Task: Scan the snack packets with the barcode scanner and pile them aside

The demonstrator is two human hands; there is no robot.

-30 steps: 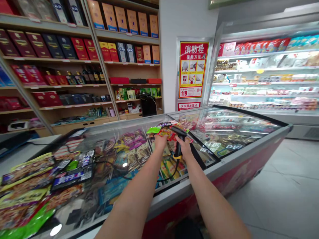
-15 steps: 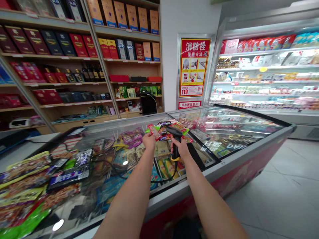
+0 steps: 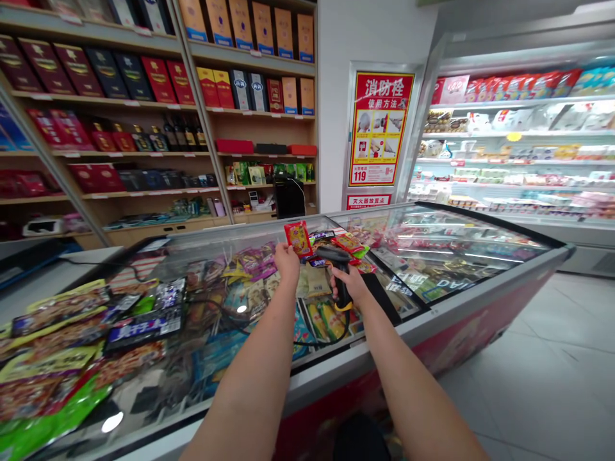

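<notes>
My left hand (image 3: 287,262) pinches a small red snack packet (image 3: 298,239) by its lower left edge and holds it up, printed front towards me. My right hand (image 3: 349,286) is wrapped around the handle of a black barcode scanner (image 3: 333,255) with a yellow trim at its base. The scanner's head points left, towards the packet. Behind the scanner, a pile of small snack packets (image 3: 348,242) in red, green and dark wrappers lies on the glass top of a chest freezer (image 3: 449,314). The scanner's cable (image 3: 314,344) loops down and left across the glass.
Larger snack bags (image 3: 57,346) are spread over the freezer's left end. Frozen goods show through the glass. Shelves of boxed bottles (image 3: 115,78) stand behind, a red and yellow sign (image 3: 382,128) hangs on the wall, and a lit display fridge (image 3: 519,144) is at the right.
The red packet has been tilted up, so its front now faces me. My right hand still grips the scanner in nearly the same place. The view has shifted slightly.
</notes>
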